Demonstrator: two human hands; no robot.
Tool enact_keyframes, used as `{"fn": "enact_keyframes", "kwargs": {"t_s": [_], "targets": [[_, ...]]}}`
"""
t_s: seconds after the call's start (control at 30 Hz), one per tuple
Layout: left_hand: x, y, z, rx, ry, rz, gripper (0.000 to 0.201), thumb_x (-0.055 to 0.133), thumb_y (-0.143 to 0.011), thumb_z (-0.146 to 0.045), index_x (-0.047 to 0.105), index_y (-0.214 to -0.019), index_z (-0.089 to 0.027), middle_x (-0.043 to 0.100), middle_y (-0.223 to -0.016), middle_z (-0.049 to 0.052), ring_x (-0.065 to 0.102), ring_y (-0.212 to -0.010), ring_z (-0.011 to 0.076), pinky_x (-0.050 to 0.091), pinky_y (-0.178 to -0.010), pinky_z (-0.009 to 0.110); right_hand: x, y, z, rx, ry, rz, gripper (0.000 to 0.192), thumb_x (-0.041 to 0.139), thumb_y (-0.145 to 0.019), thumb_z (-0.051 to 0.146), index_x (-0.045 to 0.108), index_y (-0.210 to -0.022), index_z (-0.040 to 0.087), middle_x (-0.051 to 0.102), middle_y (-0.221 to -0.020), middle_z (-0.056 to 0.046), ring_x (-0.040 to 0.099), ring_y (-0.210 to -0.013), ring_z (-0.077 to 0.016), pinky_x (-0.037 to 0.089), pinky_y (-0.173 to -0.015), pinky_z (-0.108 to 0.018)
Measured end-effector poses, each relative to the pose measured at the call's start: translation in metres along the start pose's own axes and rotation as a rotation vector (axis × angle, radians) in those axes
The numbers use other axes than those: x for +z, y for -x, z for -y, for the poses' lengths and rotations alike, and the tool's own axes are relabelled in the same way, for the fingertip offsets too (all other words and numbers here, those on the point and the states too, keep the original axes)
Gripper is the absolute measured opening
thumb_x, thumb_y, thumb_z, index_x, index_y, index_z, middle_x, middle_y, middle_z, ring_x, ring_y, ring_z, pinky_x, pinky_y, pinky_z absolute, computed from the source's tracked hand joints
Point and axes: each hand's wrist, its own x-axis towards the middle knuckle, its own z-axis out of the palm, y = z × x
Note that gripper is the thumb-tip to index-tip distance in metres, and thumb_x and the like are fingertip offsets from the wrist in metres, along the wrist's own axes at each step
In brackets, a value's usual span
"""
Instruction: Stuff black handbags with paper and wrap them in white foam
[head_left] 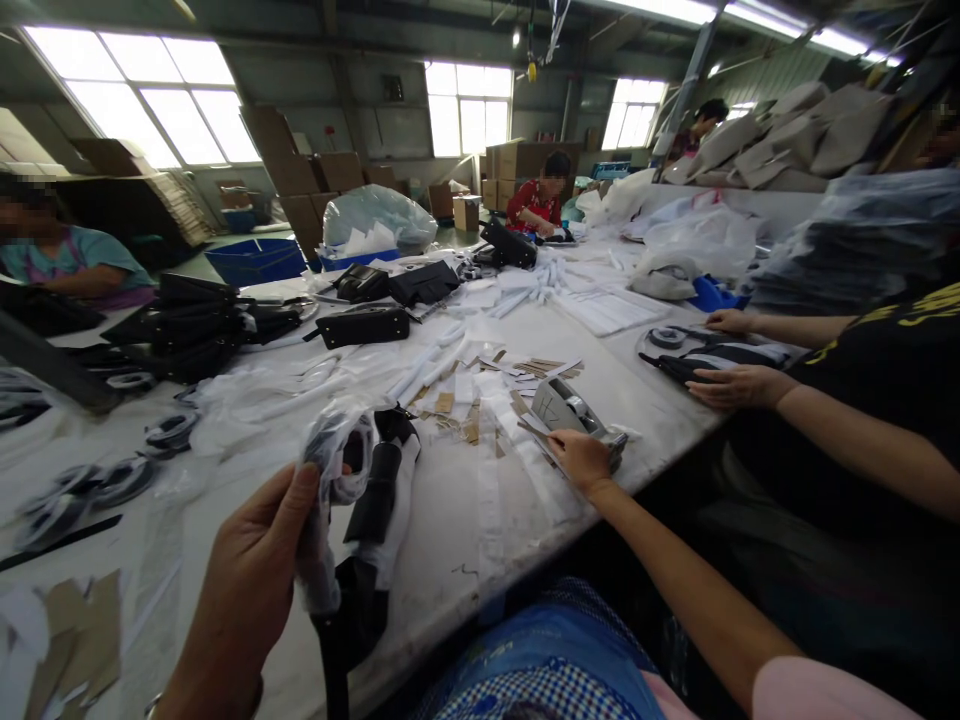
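Observation:
My left hand (259,560) is closed round a coiled strap (330,480) wrapped in clear plastic, held up above the table. Just behind it lies a black bag (373,490), partly covered in white wrapping, with a dark strap hanging toward me. My right hand (581,460) has its fingers pinched on a thin brownish strip (534,432). Right beside that hand stands a grey tape dispenser (564,402), its near end partly hidden by my fingers.
Cardboard and paper strips (480,400) litter the middle of the white table (442,570). Black bags (364,325) and wrapped strap coils (97,490) lie further left. A co-worker's hands (739,385) touch a wrapped item at right. Other people sit around the table.

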Motion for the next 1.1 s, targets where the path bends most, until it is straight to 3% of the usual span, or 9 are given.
{"fn": "enact_keyframes", "kwargs": {"t_s": [0.13,0.2,0.27,0.37,0.6,0.77,0.93,1.0,1.1], "targets": [[-0.006,-0.003,-0.010,-0.003,-0.057,-0.013,0.038,0.057,-0.088,-0.057,0.068,-0.089,-0.020,0.050,-0.062,-0.003,0.043,-0.052,0.0096,0.038,-0.044,0.019,-0.031,0.009,0.039,-0.097,-0.670,0.009,0.034,0.061,-0.090,0.048,0.075,-0.103,0.019,0.076,-0.094,-0.006,0.069,-0.085,-0.0216,0.050,-0.074,-0.029],[-0.008,-0.004,-0.016,0.028,-0.082,-0.012,0.040,0.056,-0.088,-0.057,0.069,-0.083,-0.019,0.055,-0.065,-0.001,0.048,-0.057,0.0115,0.041,-0.048,0.020,-0.050,0.017,0.068,-0.215,-0.968,0.157,0.040,0.066,-0.085,0.053,0.075,-0.102,0.018,0.075,-0.086,-0.006,0.069,-0.079,-0.0211,0.050,-0.070,-0.029],[-0.009,-0.004,-0.019,0.032,-0.097,0.005,0.043,0.054,-0.088,-0.058,0.069,-0.083,-0.018,0.059,-0.071,0.001,0.052,-0.062,0.0134,0.044,-0.051,0.021,-0.069,0.024,0.096,-0.340,-1.099,0.326,0.039,0.068,-0.083,0.052,0.075,-0.101,0.018,0.074,-0.082,-0.005,0.068,-0.076,-0.0199,0.050,-0.067,-0.028],[-0.008,-0.002,-0.022,0.013,-0.114,0.015,0.045,0.052,-0.090,-0.059,0.069,-0.085,-0.019,0.060,-0.074,0.002,0.053,-0.064,0.0140,0.042,-0.051,0.022,-0.089,0.029,0.132,-0.504,-1.122,0.494,0.032,0.068,-0.084,0.045,0.077,-0.097,0.018,0.072,-0.074,-0.003,0.064,-0.068,-0.0167,0.046,-0.061,-0.026],[0.000,0.005,-0.033,0.058,-0.205,0.055,0.045,0.050,-0.091,-0.059,0.070,-0.085,-0.020,0.060,-0.072,0.001,0.053,-0.065,0.0145,0.041,-0.057,0.023,-0.095,0.019,0.194,-0.661,-1.129,0.480,0.023,0.071,-0.079,0.038,0.079,-0.088,0.019,0.071,-0.074,-0.001,0.060,-0.068,-0.0150,0.042,-0.061,-0.025],[0.002,0.005,-0.033,0.102,-0.224,0.065,0.045,0.050,-0.092,-0.055,0.072,-0.112,-0.021,0.072,-0.094,0.004,0.064,-0.094,0.0234,0.050,-0.082,0.030,-0.095,0.020,0.219,-0.556,-1.457,0.912,0.039,0.078,-0.072,0.046,0.078,-0.099,0.017,0.070,-0.078,-0.001,0.057,-0.067,-0.0121,0.043,-0.065,-0.025],[-0.004,0.005,-0.032,0.137,-0.355,0.051,0.044,0.050,-0.093,-0.052,0.068,-0.125,-0.027,0.075,-0.102,0.002,0.066,-0.104,0.0254,0.050,-0.089,0.033,-0.110,0.021,0.216,-0.380,-1.498,1.225,0.029,0.081,-0.068,0.036,0.077,-0.090,0.016,0.071,-0.087,-0.003,0.061,-0.081,-0.0138,0.045,-0.076,-0.025],[-0.005,0.007,-0.032,0.159,-0.431,0.023,0.042,0.049,-0.094,-0.051,0.066,-0.126,-0.031,0.075,-0.110,0.002,0.066,-0.110,0.0255,0.050,-0.092,0.033,-0.114,0.023,0.216,-0.380,-1.507,1.238,0.029,0.080,-0.070,0.039,0.076,-0.088,0.017,0.071,-0.091,-0.003,0.061,-0.083,-0.0144,0.045,-0.076,-0.026],[-0.003,0.009,-0.033,0.183,-0.564,-0.050,0.043,0.047,-0.095,-0.051,0.064,-0.129,-0.032,0.069,-0.126,0.004,0.061,-0.120,0.0272,0.047,-0.099,0.038,-0.113,0.031,0.220,-0.390,-1.515,1.109,0.036,0.081,-0.071,0.047,0.076,-0.092,0.017,0.071,-0.093,-0.003,0.059,-0.084,-0.0143,0.042,-0.075,-0.025]]}}
